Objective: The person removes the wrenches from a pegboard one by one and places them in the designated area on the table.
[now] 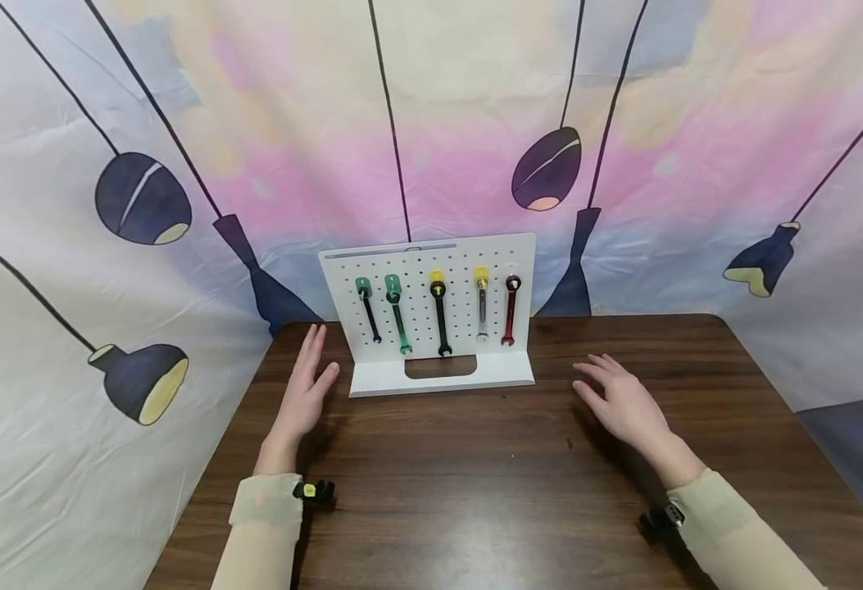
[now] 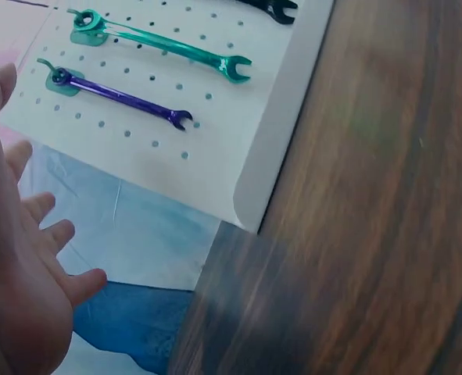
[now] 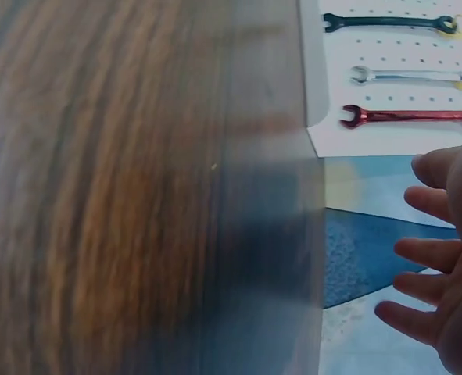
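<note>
A white pegboard stand (image 1: 442,378) stands at the back of the table with several combination wrenches hanging in a row. From left to right hang a small purple wrench (image 2: 121,95), a green wrench (image 2: 176,45), a black wrench (image 1: 441,315), a silver wrench (image 1: 483,307) and a red wrench (image 3: 410,116). My left hand (image 1: 304,397) is just left of the stand, fingers extended and holding nothing. Over the table to the right of the stand is my right hand (image 1: 626,406), its fingers relaxed and apart from the wrenches.
The brown wooden table (image 1: 475,475) spreads in front of the stand. Behind and at both sides hangs a cloth (image 1: 461,164) painted with dark lamps. Small hooks with green, yellow and clear backings hold the wrenches' ring ends. Each wrist wears a black camera (image 1: 315,492).
</note>
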A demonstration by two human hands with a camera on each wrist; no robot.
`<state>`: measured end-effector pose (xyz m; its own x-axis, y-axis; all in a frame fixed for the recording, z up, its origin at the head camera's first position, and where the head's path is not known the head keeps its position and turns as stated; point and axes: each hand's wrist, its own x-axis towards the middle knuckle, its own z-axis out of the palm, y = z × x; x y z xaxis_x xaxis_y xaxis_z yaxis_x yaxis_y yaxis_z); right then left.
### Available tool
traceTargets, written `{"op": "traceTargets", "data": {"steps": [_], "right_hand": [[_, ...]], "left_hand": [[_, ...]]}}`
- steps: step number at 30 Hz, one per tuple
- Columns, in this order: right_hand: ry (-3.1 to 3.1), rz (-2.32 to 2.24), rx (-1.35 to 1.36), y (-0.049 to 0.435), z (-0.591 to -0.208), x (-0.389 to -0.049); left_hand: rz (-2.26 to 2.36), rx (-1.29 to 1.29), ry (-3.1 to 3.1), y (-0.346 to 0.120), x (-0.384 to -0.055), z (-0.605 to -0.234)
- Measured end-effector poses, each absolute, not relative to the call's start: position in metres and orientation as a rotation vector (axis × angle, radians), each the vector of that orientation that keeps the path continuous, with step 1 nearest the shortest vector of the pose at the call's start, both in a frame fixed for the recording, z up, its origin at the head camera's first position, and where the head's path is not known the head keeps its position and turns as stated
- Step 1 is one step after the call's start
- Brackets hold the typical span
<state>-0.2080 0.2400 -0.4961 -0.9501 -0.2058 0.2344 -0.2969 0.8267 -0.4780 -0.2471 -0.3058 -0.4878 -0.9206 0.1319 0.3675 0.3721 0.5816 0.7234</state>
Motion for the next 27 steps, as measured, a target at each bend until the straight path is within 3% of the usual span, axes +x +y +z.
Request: {"op": "traceTargets", "data": {"steps": [14, 27], "right_hand": [[-2.61, 1.279, 0.282, 0.232, -0.504, -0.219], [-2.503, 1.511, 0.301, 0.198, -0.502, -0.227]], "left_hand": [[-1.865, -0.166, -1.958, -0.265, -0.28, -0.486], [-2.05, 0.073, -1.755, -0.261, -0.307, -0.502]]}}
